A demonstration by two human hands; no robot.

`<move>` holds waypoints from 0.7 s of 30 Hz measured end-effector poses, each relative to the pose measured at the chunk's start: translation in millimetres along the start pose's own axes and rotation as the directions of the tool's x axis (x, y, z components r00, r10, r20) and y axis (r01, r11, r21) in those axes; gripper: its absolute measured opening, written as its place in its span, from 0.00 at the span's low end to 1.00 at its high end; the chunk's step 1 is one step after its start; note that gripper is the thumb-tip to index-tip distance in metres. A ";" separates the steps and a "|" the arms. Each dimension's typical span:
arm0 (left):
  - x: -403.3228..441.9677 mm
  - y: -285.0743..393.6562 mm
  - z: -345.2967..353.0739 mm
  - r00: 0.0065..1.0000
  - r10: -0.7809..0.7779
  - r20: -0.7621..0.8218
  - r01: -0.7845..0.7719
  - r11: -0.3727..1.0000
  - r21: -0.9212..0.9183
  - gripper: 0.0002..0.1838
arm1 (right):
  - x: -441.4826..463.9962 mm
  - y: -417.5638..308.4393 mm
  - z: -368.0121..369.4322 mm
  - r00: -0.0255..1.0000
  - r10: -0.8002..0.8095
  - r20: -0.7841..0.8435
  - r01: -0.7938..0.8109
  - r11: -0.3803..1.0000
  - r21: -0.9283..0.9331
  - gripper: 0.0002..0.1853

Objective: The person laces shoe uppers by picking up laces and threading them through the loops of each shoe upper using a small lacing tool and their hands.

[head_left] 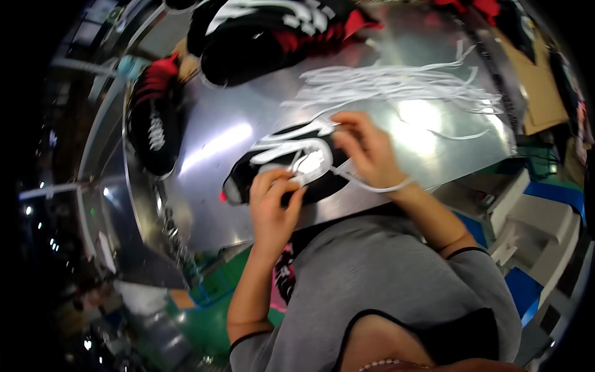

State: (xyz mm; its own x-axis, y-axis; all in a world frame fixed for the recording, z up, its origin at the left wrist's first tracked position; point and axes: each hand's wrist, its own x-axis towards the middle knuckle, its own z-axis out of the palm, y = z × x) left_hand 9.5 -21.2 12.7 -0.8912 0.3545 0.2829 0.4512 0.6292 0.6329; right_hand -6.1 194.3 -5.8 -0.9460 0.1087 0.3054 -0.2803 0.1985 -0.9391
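Observation:
A black shoe upper with white stripes (260,155) lies on the metal table in front of the body. My left hand (273,201) is at its near side, thumb and fingertips pinched near the white lacing area. At the far right part of the upper is my right hand (365,149), its thumb and index finger closed around a white lace end. From there a white lace (372,187) loops below the right hand and across the wrist. What the left fingertips pinch is too small to make out.
Behind the upper, a pile of white laces (390,87) lies on the metal table (211,167). Several black-and-red shoes stand at the back, one black-and-red shoe (155,118) at the left edge. Cardboard (533,93) is at the right, beside a beige bin (539,223).

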 end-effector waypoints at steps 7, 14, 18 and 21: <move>4.3 4.7 2.3 0.999 -0.018 0.044 0.014 0.996 0.089 0.10 | -30.6 -16.8 -6.5 0.953 0.075 0.294 -0.086 0.996 0.026 0.14; 10.9 -1.1 9.3 0.974 -0.227 0.010 0.226 0.973 0.058 0.14 | -40.3 -3.9 3.5 0.883 0.249 0.397 -0.211 0.968 -0.139 0.12; 13.7 -2.7 8.4 0.975 -0.219 0.041 0.216 0.974 0.066 0.14 | -39.1 2.2 7.9 0.894 0.240 0.377 -0.193 0.968 -0.159 0.11; 16.2 -2.0 8.0 0.968 -0.245 0.060 0.242 0.969 0.048 0.12 | -36.4 7.3 9.9 0.888 0.249 0.386 -0.203 0.967 -0.156 0.11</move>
State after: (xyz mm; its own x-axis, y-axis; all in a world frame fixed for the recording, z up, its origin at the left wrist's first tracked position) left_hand -5.5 -11.1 10.2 -0.9702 0.2302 0.0759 0.2235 0.7286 0.6474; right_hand 24.6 182.2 -25.3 -0.9729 -0.2300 -0.0230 -0.0538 0.3220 -0.9452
